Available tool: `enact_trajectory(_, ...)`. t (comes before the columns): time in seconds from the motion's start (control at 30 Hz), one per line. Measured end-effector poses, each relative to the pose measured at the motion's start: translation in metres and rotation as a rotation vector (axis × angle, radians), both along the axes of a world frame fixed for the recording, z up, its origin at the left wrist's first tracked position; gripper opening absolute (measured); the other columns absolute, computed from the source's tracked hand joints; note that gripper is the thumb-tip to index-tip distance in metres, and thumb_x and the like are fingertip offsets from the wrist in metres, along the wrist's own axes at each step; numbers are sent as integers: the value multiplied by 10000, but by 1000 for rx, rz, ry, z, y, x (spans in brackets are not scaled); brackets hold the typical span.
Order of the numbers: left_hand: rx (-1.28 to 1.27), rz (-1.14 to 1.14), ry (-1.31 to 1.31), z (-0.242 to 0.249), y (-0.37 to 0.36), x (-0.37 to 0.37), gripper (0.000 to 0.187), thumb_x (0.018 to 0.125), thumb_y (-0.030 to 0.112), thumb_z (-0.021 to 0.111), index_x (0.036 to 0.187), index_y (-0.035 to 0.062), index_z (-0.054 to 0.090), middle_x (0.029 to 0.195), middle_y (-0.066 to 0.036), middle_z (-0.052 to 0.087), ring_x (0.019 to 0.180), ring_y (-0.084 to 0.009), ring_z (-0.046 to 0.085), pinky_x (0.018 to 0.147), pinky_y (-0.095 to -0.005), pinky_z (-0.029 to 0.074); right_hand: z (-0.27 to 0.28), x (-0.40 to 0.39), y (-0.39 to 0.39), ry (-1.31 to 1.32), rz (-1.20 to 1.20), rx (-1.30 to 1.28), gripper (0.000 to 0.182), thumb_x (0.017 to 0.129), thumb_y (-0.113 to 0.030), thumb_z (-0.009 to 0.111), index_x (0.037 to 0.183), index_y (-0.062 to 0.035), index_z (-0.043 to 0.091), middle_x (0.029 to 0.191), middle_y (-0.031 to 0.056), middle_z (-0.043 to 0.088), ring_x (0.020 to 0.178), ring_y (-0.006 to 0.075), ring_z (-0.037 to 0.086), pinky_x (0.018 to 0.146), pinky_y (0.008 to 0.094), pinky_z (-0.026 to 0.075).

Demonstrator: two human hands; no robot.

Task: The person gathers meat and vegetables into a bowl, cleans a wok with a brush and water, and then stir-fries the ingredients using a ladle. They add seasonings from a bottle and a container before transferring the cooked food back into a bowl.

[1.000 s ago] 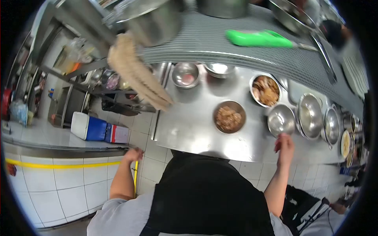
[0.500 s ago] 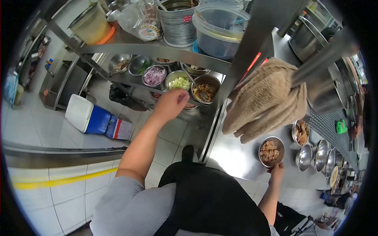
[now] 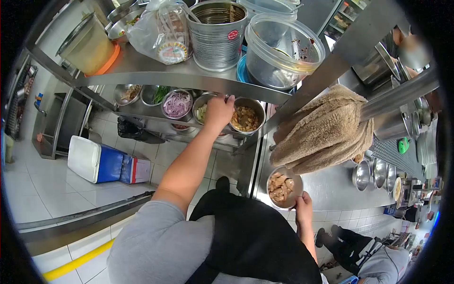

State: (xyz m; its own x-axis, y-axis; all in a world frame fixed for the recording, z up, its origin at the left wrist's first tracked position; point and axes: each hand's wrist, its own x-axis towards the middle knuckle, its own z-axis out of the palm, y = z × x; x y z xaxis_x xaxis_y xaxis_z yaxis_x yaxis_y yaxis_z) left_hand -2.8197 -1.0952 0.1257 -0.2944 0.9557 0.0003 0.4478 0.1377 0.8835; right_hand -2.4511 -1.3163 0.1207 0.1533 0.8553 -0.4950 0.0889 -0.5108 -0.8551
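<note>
My right hand (image 3: 304, 208) grips the rim of a metal bowl (image 3: 298, 182) over the counter's left edge. Pale brown pieces of meat (image 3: 280, 187) lie in it. My left hand (image 3: 221, 112) reaches to the shelf under the rack, fingers closed at the spoon handle, which they mostly cover. Right beside it stands a bowl of browned chunks (image 3: 246, 118). Partly behind the hand is a bowl of chopped pale green vegetable (image 3: 201, 113). Further left are bowls of sliced red onion (image 3: 177, 104), green herbs (image 3: 161, 93) and a shredded brownish ingredient (image 3: 128, 93).
Above the bowls, the upper shelf (image 3: 175, 80) carries a large tin can (image 3: 217, 42), plastic tubs (image 3: 279, 57) and a plastic bag (image 3: 158, 35). A brown towel (image 3: 326, 130) hangs over the steel counter (image 3: 326, 189). Metal bowls (image 3: 362, 175) stand further right. Another person (image 3: 378, 258) is at lower right.
My right hand has brought the bowl of meat leftward to the counter edge. My left hand has moved right and closed at the spoon handle by the browned chunks.
</note>
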Motion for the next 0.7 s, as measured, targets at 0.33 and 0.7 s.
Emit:
enact_trajectory(0.33, -46, 177, -394, -1, -17, -15, 326, 897, 272, 562, 789, -30, 622, 658, -127, 668, 544, -236, 632, 552, -352, 483, 4, -48, 37, 1, 180, 12, 98, 857, -46, 450, 861, 14, 528, 716, 83, 573, 549, 153, 549, 486, 277, 478)
enact_trajectory(0.7, 207, 147, -84, -12, -24, 8, 312, 921, 260, 555, 819, -27, 622, 675, -137, 661, 607, -261, 641, 595, -368, 480, 7, -71, 43, -12, 257, -4, 85, 852, -26, 454, 858, 17, 526, 697, 89, 579, 524, 153, 553, 473, 276, 490)
